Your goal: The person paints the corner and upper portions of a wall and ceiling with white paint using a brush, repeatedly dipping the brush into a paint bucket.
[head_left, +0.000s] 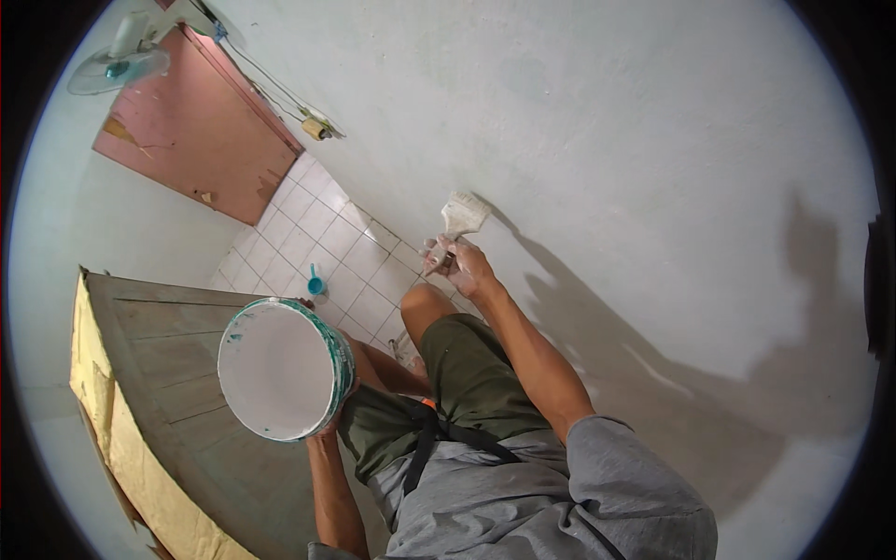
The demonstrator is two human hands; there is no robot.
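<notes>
A wide paintbrush (462, 215), its bristles coated in whitish paint, is in my right hand (458, 264). My fingers close round its handle, and the bristles point up the picture beside the pale wall (630, 140). Whether they touch the wall I cannot tell. White paint marks those fingers. On the left, my left hand (334, 420) grips the side of a round plastic paint bucket (343, 357), mostly hidden behind it. The bucket has a green, paint-smeared rim and is whitish inside; how much paint it holds is unclear.
A grey-brown wooden panelled piece of furniture (175, 343) with a yellowish top edge stands at left. A blue plastic dipper (316, 285) lies on the white tiled floor (343, 231). Further off are a worn pink door (210, 133), a fan (119, 66) and cables with a socket (315, 128) along the wall.
</notes>
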